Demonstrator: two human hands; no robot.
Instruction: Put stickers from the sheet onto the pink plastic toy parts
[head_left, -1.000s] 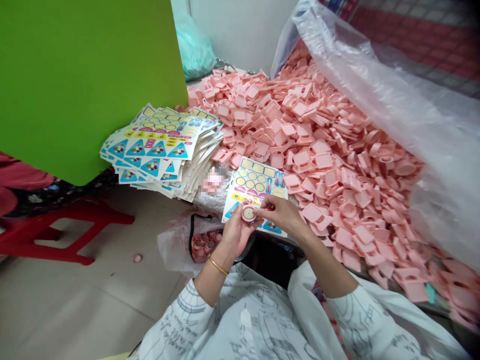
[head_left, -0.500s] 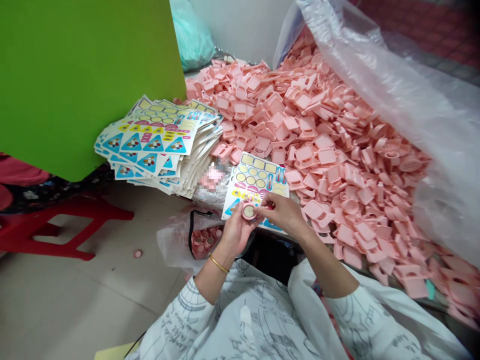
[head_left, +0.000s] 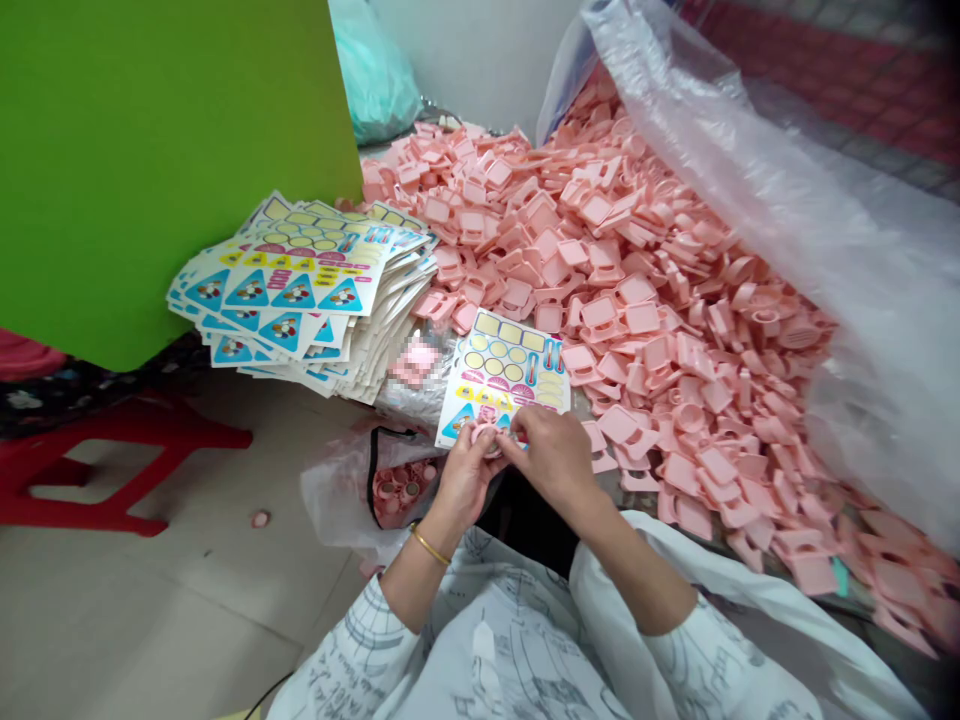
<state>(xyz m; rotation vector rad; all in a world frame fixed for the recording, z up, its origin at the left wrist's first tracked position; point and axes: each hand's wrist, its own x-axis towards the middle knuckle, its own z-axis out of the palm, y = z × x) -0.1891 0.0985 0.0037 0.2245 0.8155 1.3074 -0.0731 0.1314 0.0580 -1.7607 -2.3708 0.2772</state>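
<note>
My left hand (head_left: 463, 478) and my right hand (head_left: 550, 452) meet over the near edge of a single sticker sheet (head_left: 504, 367). Between them sits a small round pink plastic piece (head_left: 486, 438), held by the left fingers while the right fingertips press on it. Both hands have curled fingers. A gold bangle circles my left wrist. A huge heap of pink plastic parts (head_left: 645, 300) spreads behind and to the right of the sheet.
A thick stack of sticker sheets (head_left: 300, 290) lies at left under a green panel (head_left: 165, 150). A clear bag with round pink pieces (head_left: 390, 485) rests by my left wrist. Clear plastic sheeting (head_left: 825, 250) drapes the right. A red stool (head_left: 120, 450) stands on the floor.
Both hands came down and closer together; my right hand now covers most of the round pink piece, which earlier faced up in my left palm. The view shifted slightly left.
</note>
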